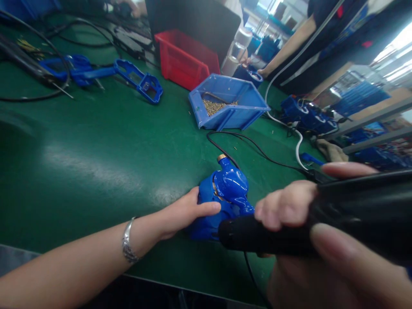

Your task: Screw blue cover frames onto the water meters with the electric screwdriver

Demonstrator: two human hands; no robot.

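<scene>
The blue housing (227, 189) is clasped by the left hand (183, 212) and the black screwdriver (254, 235) gripped in the right hand (289, 206), so fastening seems midway.

Daylight is admitted from the upper right, where highlights are blown out. Glare is spread across the green matted counter (96, 163); edges are bent and blurred.

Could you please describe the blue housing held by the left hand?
The blue housing looks like glossy moulded plastic, rounded, with a brass-coloured fitting at its far end. It lies on the green mat. The left hand grips its left side; the black tool in the right hand hides its near side.
</scene>
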